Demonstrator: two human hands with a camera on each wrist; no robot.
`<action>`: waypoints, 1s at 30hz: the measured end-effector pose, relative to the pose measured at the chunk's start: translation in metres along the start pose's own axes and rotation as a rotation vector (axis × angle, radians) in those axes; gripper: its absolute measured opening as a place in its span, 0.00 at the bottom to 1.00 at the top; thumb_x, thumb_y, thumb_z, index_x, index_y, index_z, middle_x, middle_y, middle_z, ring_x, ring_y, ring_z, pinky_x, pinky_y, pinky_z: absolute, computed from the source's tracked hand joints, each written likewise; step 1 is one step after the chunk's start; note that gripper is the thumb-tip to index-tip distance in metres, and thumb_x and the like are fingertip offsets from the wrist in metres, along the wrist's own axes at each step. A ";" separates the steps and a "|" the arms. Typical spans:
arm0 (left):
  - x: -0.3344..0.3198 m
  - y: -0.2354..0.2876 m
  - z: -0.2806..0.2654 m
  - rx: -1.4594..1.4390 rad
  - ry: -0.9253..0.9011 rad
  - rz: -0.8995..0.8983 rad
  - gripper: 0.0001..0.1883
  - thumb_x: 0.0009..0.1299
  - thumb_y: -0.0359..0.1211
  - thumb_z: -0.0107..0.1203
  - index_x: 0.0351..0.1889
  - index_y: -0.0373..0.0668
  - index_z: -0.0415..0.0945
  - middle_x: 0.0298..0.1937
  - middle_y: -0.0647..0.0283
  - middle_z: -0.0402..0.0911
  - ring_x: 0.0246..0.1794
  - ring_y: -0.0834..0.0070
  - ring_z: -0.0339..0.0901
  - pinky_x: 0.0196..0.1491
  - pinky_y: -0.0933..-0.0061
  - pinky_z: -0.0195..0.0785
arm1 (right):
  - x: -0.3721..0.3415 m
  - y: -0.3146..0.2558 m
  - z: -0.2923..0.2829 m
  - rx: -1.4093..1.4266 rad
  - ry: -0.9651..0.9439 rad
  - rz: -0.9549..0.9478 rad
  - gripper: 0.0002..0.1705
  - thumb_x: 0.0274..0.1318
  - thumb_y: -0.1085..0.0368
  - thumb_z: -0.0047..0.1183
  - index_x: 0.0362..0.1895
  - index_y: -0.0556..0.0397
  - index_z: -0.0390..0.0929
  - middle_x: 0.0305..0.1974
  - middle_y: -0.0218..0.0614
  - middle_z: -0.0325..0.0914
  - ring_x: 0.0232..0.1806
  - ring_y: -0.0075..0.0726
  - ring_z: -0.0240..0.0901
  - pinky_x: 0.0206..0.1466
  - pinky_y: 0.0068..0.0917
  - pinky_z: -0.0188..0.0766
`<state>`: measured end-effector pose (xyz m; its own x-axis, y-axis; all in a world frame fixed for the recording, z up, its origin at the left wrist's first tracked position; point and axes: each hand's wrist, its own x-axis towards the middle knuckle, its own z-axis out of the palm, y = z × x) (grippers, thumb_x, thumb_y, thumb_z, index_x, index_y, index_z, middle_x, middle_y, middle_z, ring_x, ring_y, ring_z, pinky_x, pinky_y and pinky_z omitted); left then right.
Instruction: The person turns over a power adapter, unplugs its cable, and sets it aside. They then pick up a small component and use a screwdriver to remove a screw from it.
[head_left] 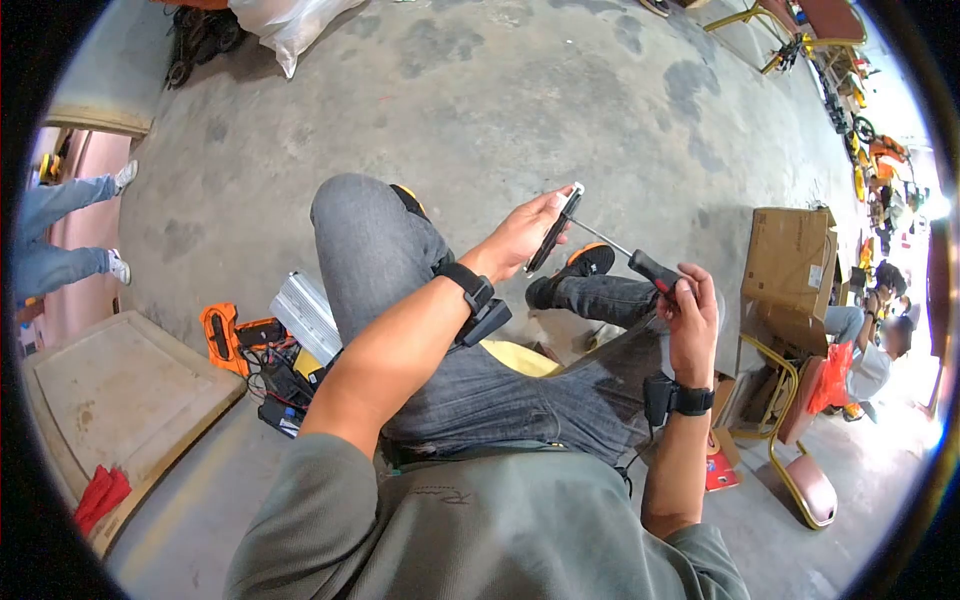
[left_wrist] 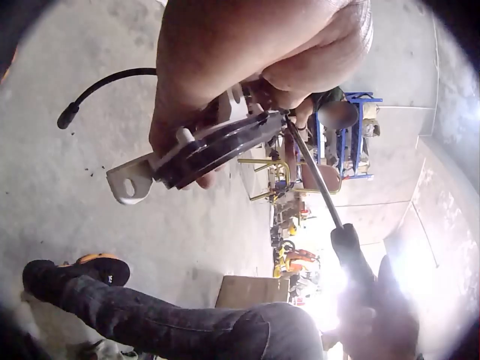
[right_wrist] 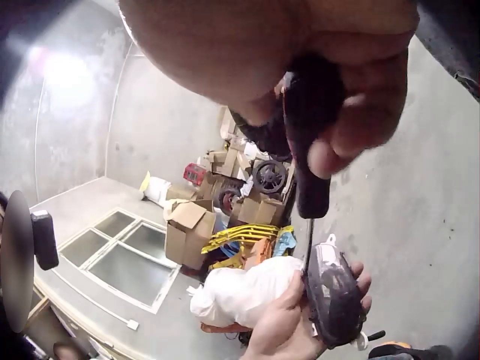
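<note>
My left hand (head_left: pixel 522 232) holds a dark oval part (right_wrist: pixel 334 296), glossy on one face, with white mounting tabs (left_wrist: pixel 131 181) at its ends. From the part's back side a short black cable (left_wrist: pixel 112 76) sticks out in the left wrist view. Fingers of my right hand (head_left: pixel 692 325) grip the black and red handle of a screwdriver (head_left: pixel 654 271). Its thin metal shaft (left_wrist: pixel 313 172) reaches across to the part, with the tip right at the end near a white tab. Both hands are raised over my bent legs.
A metal box (head_left: pixel 307 315) and an orange tool (head_left: pixel 225 340) lie among cables left of my leg. A pale panel (head_left: pixel 130 380) bears a red cloth (head_left: pixel 103 495). To the right stand a cardboard box (head_left: pixel 788 255) and a gold-framed chair (head_left: pixel 800 470). Another person's legs (head_left: pixel 70 210) show at left.
</note>
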<state>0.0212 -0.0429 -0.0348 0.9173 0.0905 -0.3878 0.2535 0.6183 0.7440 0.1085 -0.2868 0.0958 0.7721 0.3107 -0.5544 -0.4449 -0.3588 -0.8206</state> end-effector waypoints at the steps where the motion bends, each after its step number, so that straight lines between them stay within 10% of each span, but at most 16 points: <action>1: 0.000 -0.001 0.000 -0.003 0.002 -0.013 0.25 0.79 0.47 0.39 0.71 0.50 0.61 0.41 0.71 0.73 0.36 0.83 0.74 0.37 0.81 0.70 | -0.001 0.002 0.002 0.059 -0.024 -0.126 0.22 0.57 0.76 0.48 0.57 0.54 0.66 0.51 0.36 0.70 0.48 0.26 0.68 0.50 0.24 0.67; 22: -0.002 0.004 -0.002 -0.116 0.075 -0.115 0.27 0.79 0.49 0.37 0.73 0.51 0.57 0.45 0.62 0.76 0.39 0.75 0.77 0.40 0.72 0.73 | 0.002 0.009 -0.007 0.351 -0.027 -0.176 0.17 0.65 0.68 0.46 0.56 0.59 0.67 0.45 0.40 0.74 0.44 0.35 0.75 0.46 0.28 0.73; 30: -0.001 0.005 0.002 -0.161 -0.001 -0.126 0.26 0.77 0.39 0.37 0.73 0.49 0.56 0.44 0.64 0.77 0.38 0.76 0.77 0.39 0.73 0.73 | 0.008 -0.006 0.035 0.235 -0.418 0.108 0.25 0.48 0.73 0.51 0.54 0.61 0.69 0.37 0.36 0.73 0.42 0.32 0.74 0.47 0.30 0.73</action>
<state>0.0221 -0.0414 -0.0299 0.8818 0.0036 -0.4717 0.3142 0.7414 0.5930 0.1013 -0.2514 0.0911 0.4893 0.6266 -0.6066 -0.6396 -0.2150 -0.7380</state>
